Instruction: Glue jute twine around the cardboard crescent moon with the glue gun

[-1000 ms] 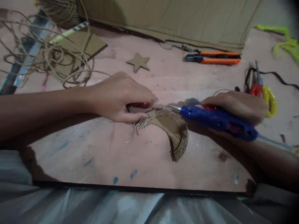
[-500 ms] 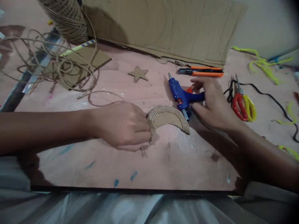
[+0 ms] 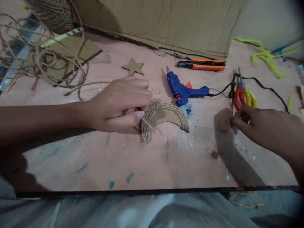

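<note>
A crescent of cardboard [image 3: 158,116] lies on the table, its outer part covered with rows of twine. At its left end my left hand [image 3: 123,104] pinches a strand of twine, whose loose end crosses the rows. My right hand [image 3: 263,126] is closed at the right, fingertips pressed round a thin, pale stick-like item [image 3: 233,111], just below the red and yellow scissors [image 3: 245,96]. The blue glue gun [image 3: 181,88] lies on its side behind the crescent, touched by neither hand.
A cardboard star [image 3: 133,67], an orange cutter [image 3: 201,64] and a large cardboard sheet [image 3: 178,25] lie farther back. Tangled twine and a twine roll [image 3: 53,15] stand back left. Yellow yarn [image 3: 267,58] and a black cord [image 3: 268,88] are at right.
My right hand has left the glue gun and moved right, towards the scissors, closing on a thin item. My left hand has shifted up and left, with the twine end now across the crescent.
</note>
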Available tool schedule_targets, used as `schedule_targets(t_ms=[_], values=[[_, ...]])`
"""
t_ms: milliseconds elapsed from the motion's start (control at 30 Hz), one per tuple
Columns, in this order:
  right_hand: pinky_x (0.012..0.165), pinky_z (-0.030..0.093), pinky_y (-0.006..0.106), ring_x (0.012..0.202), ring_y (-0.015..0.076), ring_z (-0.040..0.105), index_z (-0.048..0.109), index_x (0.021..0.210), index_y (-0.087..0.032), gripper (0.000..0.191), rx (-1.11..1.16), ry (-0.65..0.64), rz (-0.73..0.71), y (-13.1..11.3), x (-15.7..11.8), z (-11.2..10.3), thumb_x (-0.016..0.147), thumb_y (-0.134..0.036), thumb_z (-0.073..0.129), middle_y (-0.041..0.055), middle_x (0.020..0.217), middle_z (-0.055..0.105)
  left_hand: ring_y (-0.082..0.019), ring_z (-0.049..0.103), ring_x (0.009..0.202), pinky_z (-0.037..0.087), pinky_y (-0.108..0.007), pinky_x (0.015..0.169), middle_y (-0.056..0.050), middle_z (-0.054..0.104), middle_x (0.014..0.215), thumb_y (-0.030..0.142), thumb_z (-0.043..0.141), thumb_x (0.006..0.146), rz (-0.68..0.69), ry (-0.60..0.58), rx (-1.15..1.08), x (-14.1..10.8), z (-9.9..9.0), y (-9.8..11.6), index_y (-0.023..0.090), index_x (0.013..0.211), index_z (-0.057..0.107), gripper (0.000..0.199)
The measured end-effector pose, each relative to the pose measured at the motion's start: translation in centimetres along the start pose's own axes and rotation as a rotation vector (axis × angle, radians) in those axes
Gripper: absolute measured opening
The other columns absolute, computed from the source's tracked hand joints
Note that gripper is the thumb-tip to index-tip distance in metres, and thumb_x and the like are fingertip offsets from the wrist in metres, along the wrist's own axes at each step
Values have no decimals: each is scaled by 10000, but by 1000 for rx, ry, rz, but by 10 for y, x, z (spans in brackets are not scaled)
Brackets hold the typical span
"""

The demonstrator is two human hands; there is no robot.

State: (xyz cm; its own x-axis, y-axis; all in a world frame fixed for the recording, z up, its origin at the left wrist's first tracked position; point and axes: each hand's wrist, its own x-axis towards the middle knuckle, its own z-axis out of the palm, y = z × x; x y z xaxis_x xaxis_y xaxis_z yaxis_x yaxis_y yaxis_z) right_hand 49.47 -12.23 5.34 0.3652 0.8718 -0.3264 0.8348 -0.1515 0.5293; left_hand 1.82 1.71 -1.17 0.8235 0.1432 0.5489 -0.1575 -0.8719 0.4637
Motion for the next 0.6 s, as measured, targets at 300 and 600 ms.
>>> schedule_targets(t_ms=[300,600], values=[[736,447,491,729,397,614,674,829,-351,393,71,-77,80,4,-1,10,1025,-691,651,183,792,706,-212,528,802,413,-469,879,13,641,854,262,645,1295,-81,43,-86,6,3,-2,270,1050,697,251],[795,446,470,814,371,683,721,1010,-329,239,347,-9,118,18,-8,12,1033,-528,590,142,906,780,-170,551,811,454,-394,872,23,672,886,310,763,1308,-131,-55,-77,12,-7,6,251,1136,797,184]])
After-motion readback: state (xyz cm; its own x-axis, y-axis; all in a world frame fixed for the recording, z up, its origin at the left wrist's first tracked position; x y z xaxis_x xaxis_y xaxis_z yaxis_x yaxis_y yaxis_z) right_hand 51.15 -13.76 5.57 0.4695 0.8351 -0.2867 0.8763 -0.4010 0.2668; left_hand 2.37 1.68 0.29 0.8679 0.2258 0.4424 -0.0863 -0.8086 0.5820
